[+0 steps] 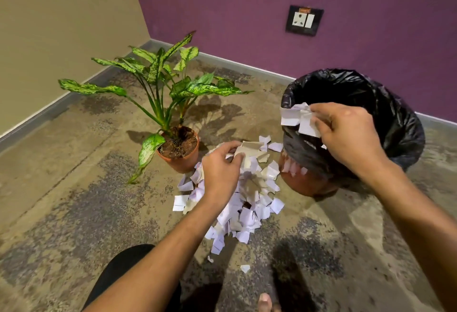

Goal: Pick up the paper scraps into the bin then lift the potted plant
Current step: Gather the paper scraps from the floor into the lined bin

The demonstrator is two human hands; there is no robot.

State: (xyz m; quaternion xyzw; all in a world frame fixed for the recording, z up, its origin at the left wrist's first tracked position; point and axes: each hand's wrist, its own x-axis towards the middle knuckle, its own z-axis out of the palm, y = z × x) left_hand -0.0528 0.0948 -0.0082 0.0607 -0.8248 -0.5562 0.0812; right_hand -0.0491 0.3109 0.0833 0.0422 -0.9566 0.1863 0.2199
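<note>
A heap of white paper scraps [249, 203] lies on the floor between the potted plant [179, 148] and the bin [385, 104]. The bin is brown, lined with a black bag, and tilts toward me. My left hand [220, 168] sits on the top of the heap and its fingers pinch a pale scrap there. My right hand [346, 133] holds a bunch of scraps [296, 119] over the near rim of the bin. The plant has long speckled green leaves and stands upright in an orange pot, left of the heap.
Two walls meet in a corner behind the plant, with a grey skirting along the floor. A socket plate [304, 20] is on the purple wall. My knee [128, 269] in dark cloth and a toe [265, 301] show at the bottom edge. Loose scraps [244, 267] lie near me.
</note>
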